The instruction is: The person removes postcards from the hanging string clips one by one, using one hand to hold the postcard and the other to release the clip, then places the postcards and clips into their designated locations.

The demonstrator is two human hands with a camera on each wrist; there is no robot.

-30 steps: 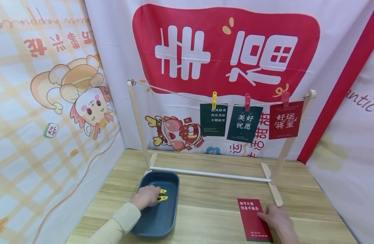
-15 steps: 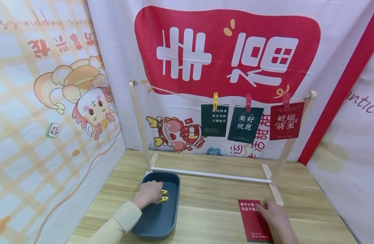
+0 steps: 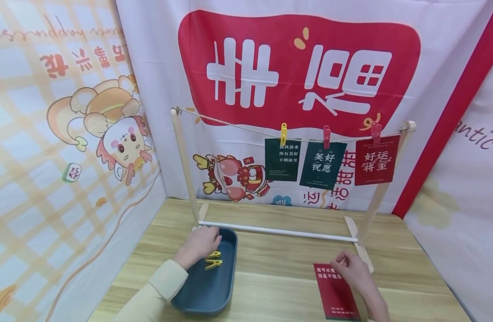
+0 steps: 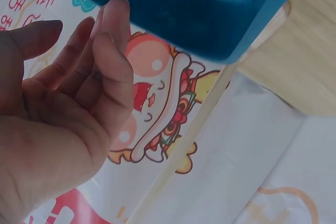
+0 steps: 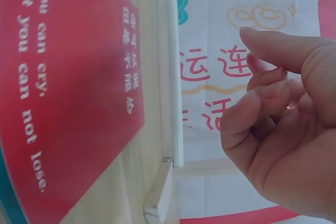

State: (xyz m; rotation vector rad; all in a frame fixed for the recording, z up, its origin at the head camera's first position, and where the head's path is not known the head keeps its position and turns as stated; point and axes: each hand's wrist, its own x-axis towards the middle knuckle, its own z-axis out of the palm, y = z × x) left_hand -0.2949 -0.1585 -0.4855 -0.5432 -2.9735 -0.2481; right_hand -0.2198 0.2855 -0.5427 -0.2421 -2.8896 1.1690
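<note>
My left hand (image 3: 201, 245) hovers over the far end of a dark blue basin (image 3: 206, 293), fingers loosely bent and thumb apart; the left wrist view shows nothing in it. Yellow clothespins (image 3: 213, 264) lie in the basin just nearer to me than that hand. On the right, my right hand (image 3: 356, 272) is raised over the upper right corner of a red card (image 3: 334, 293) with white lettering. A green edge shows beneath this card. In the right wrist view the right hand (image 5: 283, 124) has loosely curled fingers, its thumb apart, and is empty.
Behind the basin stands a wooden frame with a white crossbar (image 3: 278, 230) and a string. From it hang two green cards (image 3: 281, 167) and a red card (image 3: 376, 167), on yellow and pink clothespins (image 3: 326, 136). Printed cloths enclose the wooden table (image 3: 270, 277).
My left hand has moved up and away from the yellow clothespins toward the basin's far end. My right hand has shifted from the red card's right edge to above its upper corner.
</note>
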